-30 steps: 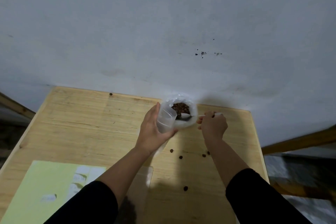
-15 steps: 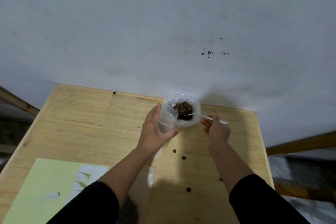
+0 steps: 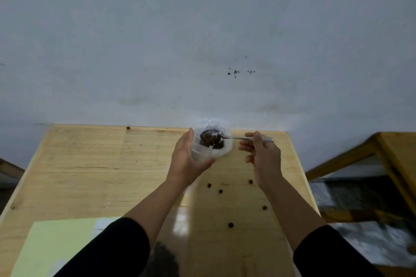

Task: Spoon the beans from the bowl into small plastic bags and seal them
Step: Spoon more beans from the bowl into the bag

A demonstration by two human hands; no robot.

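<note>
At the bench's [image 3: 90,164] far edge we cup the clear bag [image 3: 199,153] in our left hand [image 3: 186,159] beside the bowl [image 3: 221,150], while our right hand [image 3: 262,153] pinches the spoon [image 3: 243,139], loaded with beans [image 3: 210,139], over it.

Table [image 3: 90,164]: pale wood, visible grain, low sheen with one glossy reflection near the front. Spoon [image 3: 247,139]: bright metal, shiny. Bowl [image 3: 221,152]: white, smooth, covered or lined with clear crinkled plastic film. Small bag [image 3: 199,153]: thin transparent plastic. Beans [image 3: 211,140]: dark, slightly glossy. Sheet [image 3: 56,245]: pale green, matt paper. Sleeves [image 3: 117,252]: black matt cloth. Wall [image 3: 180,29]: matt, painted.
</note>
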